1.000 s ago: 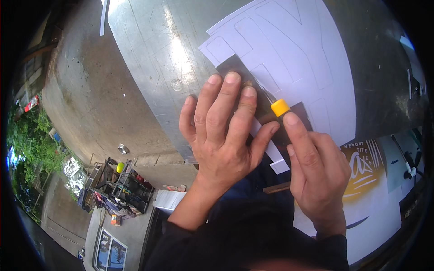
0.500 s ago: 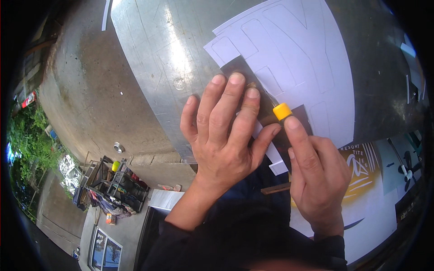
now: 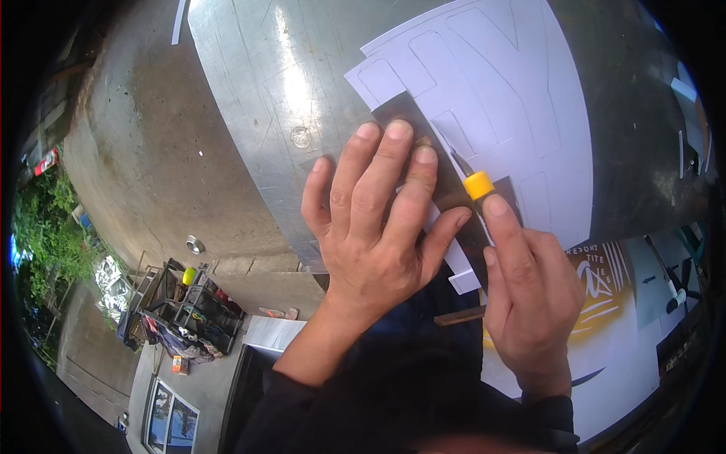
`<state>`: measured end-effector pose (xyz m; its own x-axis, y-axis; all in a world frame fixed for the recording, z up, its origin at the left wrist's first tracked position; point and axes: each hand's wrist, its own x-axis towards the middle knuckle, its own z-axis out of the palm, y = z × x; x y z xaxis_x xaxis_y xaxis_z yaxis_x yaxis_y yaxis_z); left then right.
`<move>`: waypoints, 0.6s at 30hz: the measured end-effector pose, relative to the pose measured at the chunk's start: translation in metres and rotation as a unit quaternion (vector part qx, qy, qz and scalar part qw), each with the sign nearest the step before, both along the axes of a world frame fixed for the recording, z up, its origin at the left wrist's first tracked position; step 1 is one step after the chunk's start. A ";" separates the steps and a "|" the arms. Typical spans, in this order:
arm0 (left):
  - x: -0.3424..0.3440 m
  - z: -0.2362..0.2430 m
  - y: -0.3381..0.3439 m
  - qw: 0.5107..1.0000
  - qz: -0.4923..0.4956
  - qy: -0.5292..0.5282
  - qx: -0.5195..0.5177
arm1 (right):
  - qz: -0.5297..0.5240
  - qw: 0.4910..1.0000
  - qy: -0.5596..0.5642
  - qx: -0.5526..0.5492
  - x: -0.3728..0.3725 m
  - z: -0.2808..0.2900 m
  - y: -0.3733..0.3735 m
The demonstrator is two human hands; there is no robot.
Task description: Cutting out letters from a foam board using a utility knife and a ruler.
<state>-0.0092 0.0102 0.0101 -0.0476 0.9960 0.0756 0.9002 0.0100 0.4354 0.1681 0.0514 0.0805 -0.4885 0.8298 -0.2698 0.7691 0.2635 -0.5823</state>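
A white paper sheet (image 3: pixel 522 98) with outlined letter shapes lies on a scratched, shiny metal sheet (image 3: pixel 249 91). Across its lower left runs a dull metal straightedge (image 3: pixel 393 110), set at a slant. My left hand (image 3: pixel 374 204) is spread flat over this strip, fingertips pressing on it and on the metal surface beside it. Closed in my right hand (image 3: pixel 529 287) is a craft knife (image 3: pixel 478 185) with a yellow collar, index finger stretched along its handle. The thin blade points up and left, next to the straightedge's right edge; whether its tip touches the paper I cannot tell.
A printed sheet with a yellow-brown design (image 3: pixel 605 303) lies at the lower right, beside a small dark-bladed fan-like object (image 3: pixel 677 291). Further left are a concrete floor (image 3: pixel 151 151), a metal ring (image 3: pixel 195 244) and a cluttered rack (image 3: pixel 189 310).
The knife and my right index finger have shifted slightly right, leaving the blade a little farther from the straightedge. My left hand keeps its place on the strip.
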 end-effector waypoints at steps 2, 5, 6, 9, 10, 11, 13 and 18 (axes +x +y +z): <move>0.000 0.001 0.001 1.000 0.001 0.002 -0.001 | 0.000 1.000 0.002 -0.002 0.000 0.000 0.000; 0.000 0.001 0.001 1.000 -0.001 -0.001 -0.001 | 0.001 1.000 0.000 -0.003 0.000 0.001 0.000; 0.001 0.000 0.000 1.000 -0.001 -0.002 0.000 | 0.002 1.000 -0.003 -0.002 0.000 0.001 0.000; 0.000 0.001 0.000 1.000 0.000 0.002 0.001 | 0.005 1.000 0.004 -0.007 0.000 0.001 0.000; 0.001 0.001 0.000 1.000 -0.001 0.004 0.002 | 0.005 1.000 0.003 -0.006 0.000 0.001 0.000; 0.001 0.000 0.000 1.000 0.000 0.004 0.002 | 0.004 1.000 0.001 -0.007 0.001 0.001 -0.001; 0.000 0.000 0.000 1.000 -0.002 0.006 0.002 | 0.003 1.000 -0.002 -0.007 0.001 0.001 0.000; 0.001 0.000 0.001 1.000 0.000 0.005 0.005 | 0.002 1.000 0.003 -0.002 0.000 0.000 0.000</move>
